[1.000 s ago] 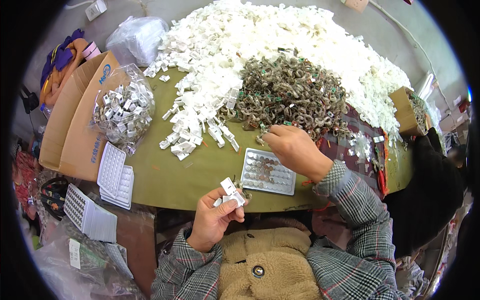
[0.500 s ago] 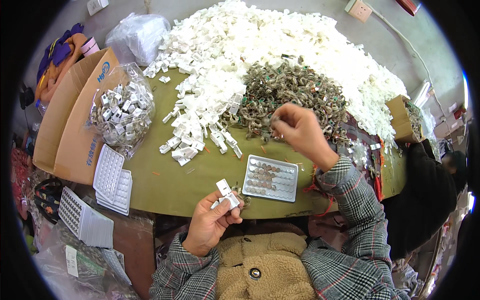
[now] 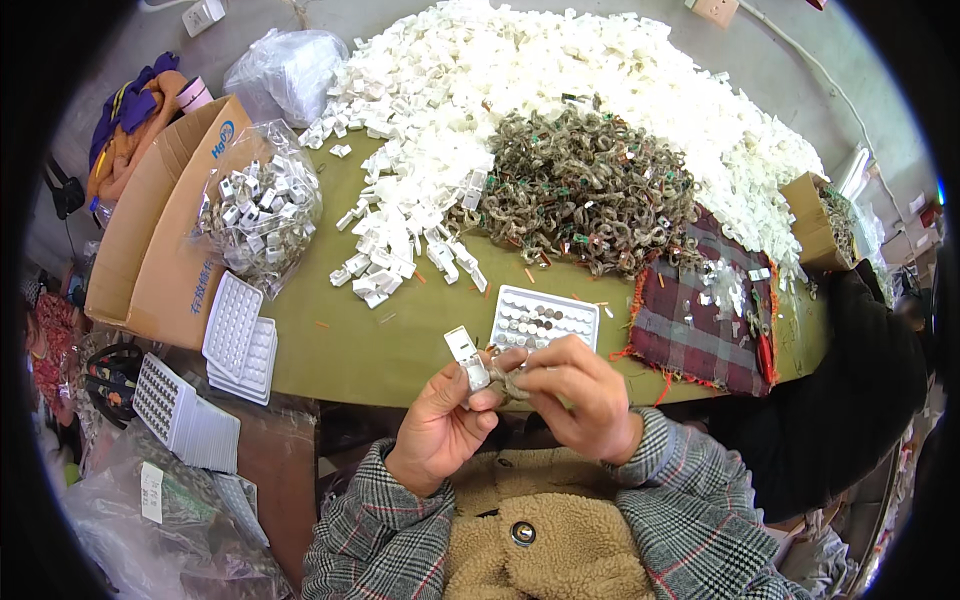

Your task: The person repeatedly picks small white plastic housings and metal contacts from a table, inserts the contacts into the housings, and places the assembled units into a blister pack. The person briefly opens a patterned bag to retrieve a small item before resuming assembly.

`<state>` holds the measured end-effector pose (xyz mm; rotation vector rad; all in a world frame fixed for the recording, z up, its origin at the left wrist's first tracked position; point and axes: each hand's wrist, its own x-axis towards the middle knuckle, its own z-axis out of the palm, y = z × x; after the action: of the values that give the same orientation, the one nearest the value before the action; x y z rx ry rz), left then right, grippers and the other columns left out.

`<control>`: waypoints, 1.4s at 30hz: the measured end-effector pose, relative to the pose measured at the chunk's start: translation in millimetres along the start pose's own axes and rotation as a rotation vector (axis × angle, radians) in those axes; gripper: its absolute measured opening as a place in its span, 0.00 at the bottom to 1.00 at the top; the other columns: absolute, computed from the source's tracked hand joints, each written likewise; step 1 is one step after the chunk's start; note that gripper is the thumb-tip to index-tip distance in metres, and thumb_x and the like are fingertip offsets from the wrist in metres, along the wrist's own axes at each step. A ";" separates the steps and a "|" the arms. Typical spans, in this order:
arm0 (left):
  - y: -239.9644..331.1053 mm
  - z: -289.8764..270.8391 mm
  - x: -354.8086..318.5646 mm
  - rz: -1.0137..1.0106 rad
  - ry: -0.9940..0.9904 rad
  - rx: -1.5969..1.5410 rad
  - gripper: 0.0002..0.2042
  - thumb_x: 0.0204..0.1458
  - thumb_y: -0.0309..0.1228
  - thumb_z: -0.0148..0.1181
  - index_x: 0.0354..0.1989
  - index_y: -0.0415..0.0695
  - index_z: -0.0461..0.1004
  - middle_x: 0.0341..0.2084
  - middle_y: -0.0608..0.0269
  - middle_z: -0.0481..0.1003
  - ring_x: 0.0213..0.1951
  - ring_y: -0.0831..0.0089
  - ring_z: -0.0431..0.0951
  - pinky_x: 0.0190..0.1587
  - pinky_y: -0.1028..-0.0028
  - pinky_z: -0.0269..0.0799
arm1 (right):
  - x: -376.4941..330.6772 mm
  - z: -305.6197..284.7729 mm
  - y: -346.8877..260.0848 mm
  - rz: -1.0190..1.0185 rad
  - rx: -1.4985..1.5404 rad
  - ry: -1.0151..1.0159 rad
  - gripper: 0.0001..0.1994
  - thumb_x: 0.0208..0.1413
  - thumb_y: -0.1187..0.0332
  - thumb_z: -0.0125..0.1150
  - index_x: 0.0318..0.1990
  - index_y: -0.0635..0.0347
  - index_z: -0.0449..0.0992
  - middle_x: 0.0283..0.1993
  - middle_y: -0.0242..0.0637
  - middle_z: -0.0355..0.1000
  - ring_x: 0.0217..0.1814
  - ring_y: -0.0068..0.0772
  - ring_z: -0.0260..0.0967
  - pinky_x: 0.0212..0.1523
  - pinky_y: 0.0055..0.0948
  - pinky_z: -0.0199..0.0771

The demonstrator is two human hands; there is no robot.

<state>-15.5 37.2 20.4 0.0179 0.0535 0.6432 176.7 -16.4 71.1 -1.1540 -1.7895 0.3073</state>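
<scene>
Hand, left [image 3: 438, 428]: thumb and fingers were closed, gripping a white plastic casing [image 3: 464, 350] whose lid stood raised.
Hand, right [image 3: 585, 402]: fingers were bent inward, pinching a grey-brown wire coil [image 3: 508, 384].
Casing position: it tilted at the left fingertips, just left of the wire coil and near the tabletop's near edge.
Disc tray [image 3: 560, 297]: it lay just beyond the right hand.
Green tabletop [image 3: 350, 345]: it showed between the disc tray and stacked white trays [image 3: 262, 350] at left.
Checked cloth [image 3: 695, 345]: it bordered the right side.
Wire heap [image 3: 590, 190]: it rose on the far side.
</scene>
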 end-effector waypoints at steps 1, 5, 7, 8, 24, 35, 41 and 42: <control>-0.8 -0.6 -1.9 -0.009 -0.009 -0.066 0.17 0.66 0.31 0.52 0.57 0.32 0.66 0.56 0.45 0.70 0.41 0.74 0.75 0.43 0.72 0.84 | -8.2 2.0 -1.7 -0.016 0.008 0.004 0.14 0.44 0.82 0.69 0.40 0.61 0.80 0.39 0.38 0.75 0.42 0.41 0.74 0.41 0.33 0.75; -3.9 2.2 -10.2 0.097 -0.064 0.242 0.15 0.65 0.32 0.55 0.53 0.34 0.68 0.51 0.46 0.73 0.39 0.71 0.77 0.41 0.70 0.83 | -27.8 4.8 -4.5 0.118 0.164 -0.007 0.11 0.46 0.82 0.66 0.40 0.63 0.80 0.41 0.41 0.74 0.43 0.40 0.72 0.44 0.33 0.73; -6.8 7.7 -15.8 0.222 -0.099 0.544 0.14 0.64 0.32 0.56 0.51 0.34 0.69 0.47 0.47 0.75 0.37 0.70 0.79 0.41 0.70 0.83 | -31.9 -6.0 -8.6 0.200 0.244 -0.037 0.09 0.48 0.81 0.64 0.39 0.66 0.79 0.41 0.43 0.73 0.43 0.37 0.71 0.47 0.32 0.71; -11.2 11.1 -19.1 0.288 -0.022 0.704 0.15 0.60 0.30 0.61 0.50 0.34 0.70 0.41 0.47 0.77 0.33 0.69 0.79 0.36 0.70 0.82 | -31.0 -10.2 -9.7 0.231 0.356 0.047 0.07 0.52 0.78 0.62 0.39 0.67 0.79 0.43 0.44 0.73 0.45 0.34 0.70 0.49 0.31 0.69; -46.7 36.1 -35.2 0.282 -0.112 1.748 0.13 0.55 0.21 0.63 0.48 0.34 0.74 0.40 0.56 0.78 0.39 0.70 0.81 0.41 0.71 0.78 | -50.9 -10.9 -29.0 0.588 0.654 0.119 0.03 0.66 0.75 0.54 0.42 0.66 0.71 0.38 0.32 0.73 0.43 0.21 0.70 0.43 0.22 0.73; -50.5 19.1 -28.4 0.161 0.100 0.785 0.10 0.57 0.24 0.64 0.46 0.36 0.74 0.37 0.58 0.80 0.36 0.72 0.82 0.41 0.69 0.84 | -62.2 -14.0 -50.2 0.595 0.713 0.024 0.05 0.66 0.75 0.55 0.46 0.64 0.69 0.41 0.31 0.71 0.37 0.16 0.69 0.36 0.17 0.72; -48.7 16.4 -34.0 0.128 0.068 0.752 0.09 0.60 0.24 0.61 0.46 0.36 0.74 0.38 0.57 0.80 0.37 0.71 0.83 0.44 0.68 0.84 | -59.8 -18.5 -58.6 0.621 0.501 -0.005 0.05 0.62 0.75 0.60 0.40 0.69 0.75 0.32 0.32 0.75 0.32 0.15 0.66 0.34 0.21 0.71; -47.7 15.2 -34.9 0.105 0.056 0.750 0.08 0.61 0.25 0.60 0.47 0.36 0.74 0.38 0.57 0.80 0.38 0.71 0.83 0.44 0.68 0.84 | -57.8 -20.3 -57.7 0.664 0.437 -0.042 0.07 0.61 0.73 0.62 0.39 0.70 0.76 0.31 0.29 0.75 0.31 0.14 0.70 0.32 0.18 0.73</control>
<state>-14.0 -21.9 35.6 0.7302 0.3479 0.6983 166.2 -98.7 84.8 -1.3847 -1.2306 1.0599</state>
